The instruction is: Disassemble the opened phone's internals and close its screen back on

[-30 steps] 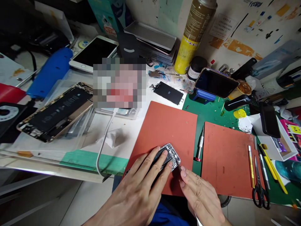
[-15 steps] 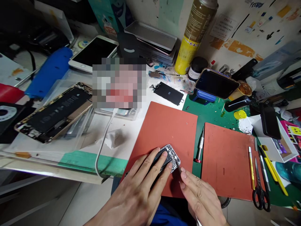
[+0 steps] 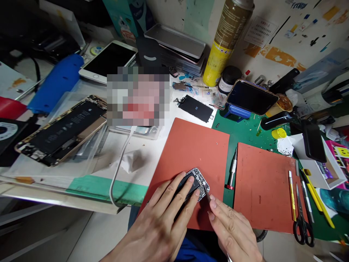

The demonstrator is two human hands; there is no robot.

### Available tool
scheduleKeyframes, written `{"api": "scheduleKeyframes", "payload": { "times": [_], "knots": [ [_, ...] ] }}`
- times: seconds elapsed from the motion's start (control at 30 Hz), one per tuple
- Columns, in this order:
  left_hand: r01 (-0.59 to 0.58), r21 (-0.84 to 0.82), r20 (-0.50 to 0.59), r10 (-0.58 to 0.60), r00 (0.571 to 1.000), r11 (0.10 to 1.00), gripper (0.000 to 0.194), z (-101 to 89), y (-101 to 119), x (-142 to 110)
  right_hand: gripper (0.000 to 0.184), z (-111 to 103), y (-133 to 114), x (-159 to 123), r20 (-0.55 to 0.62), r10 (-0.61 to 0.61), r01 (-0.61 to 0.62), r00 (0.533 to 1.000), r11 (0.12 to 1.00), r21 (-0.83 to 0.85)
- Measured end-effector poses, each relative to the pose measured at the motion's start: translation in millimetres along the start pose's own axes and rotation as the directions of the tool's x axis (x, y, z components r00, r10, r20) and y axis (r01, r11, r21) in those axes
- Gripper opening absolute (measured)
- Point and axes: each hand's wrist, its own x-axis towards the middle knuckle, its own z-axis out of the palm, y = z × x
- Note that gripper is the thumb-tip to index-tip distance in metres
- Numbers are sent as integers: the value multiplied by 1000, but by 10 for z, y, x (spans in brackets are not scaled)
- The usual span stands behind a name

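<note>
An opened smartphone (image 3: 202,182) with its black battery (image 3: 191,185) and circuit parts exposed lies on the left orange-red mat. My left hand (image 3: 166,211) rests across it with the fingers spread, holding it down at the battery and edges; the phone's lower end is hidden under the hand. My right hand (image 3: 231,225) pinches slim metal tweezers (image 3: 206,194), whose tip touches the phone's top end near the corner. A silver screwdriver (image 3: 232,169) with a red end lies just right of this mat (image 3: 201,145).
On the right mat (image 3: 261,189) lie scissors (image 3: 302,227) and pen-like tools. A propped phone (image 3: 252,96), a spray can (image 3: 227,43) and a loose black display (image 3: 196,108) sit behind. At left are another opened phone (image 3: 68,129) and a white cable (image 3: 118,171).
Almost nothing has moved. The tweezers' tip has shifted very slightly at the phone's top end; my left hand keeps its place on the phone.
</note>
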Motion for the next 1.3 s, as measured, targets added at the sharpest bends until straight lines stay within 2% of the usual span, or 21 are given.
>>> {"api": "scheduleKeyframes", "payload": {
  "times": [0.13,0.27,0.43,0.63,0.73,1.2,1.3],
  "knots": [
    [-8,0,6,8,1000,1000,54,8,0,-1,34,4,26,5,-14,-10,10,1000,1000,1],
    [-2,-3,-8,2,1000,1000,55,16,-12,-10,33,2,84,-13,-3,-76,76,997,997,-19],
    [-5,-15,23,6,1000,1000,57,12,-17,-12,29,-18,104,19,-7,-99,99,995,994,-41],
    [16,-29,13,-16,1000,999,55,5,-24,-12,24,-102,47,127,114,-97,104,989,993,-55],
    [16,-37,11,-16,1000,999,55,-2,-29,-20,25,-116,49,127,104,-130,138,986,987,-78],
    [12,-41,7,-12,1000,999,59,-5,-54,-12,25,-115,66,67,152,-109,127,982,986,-110],
    [2,-44,14,-2,1000,999,57,-15,-50,-8,27,-112,67,87,119,-102,115,988,987,-113]
  ]
}}
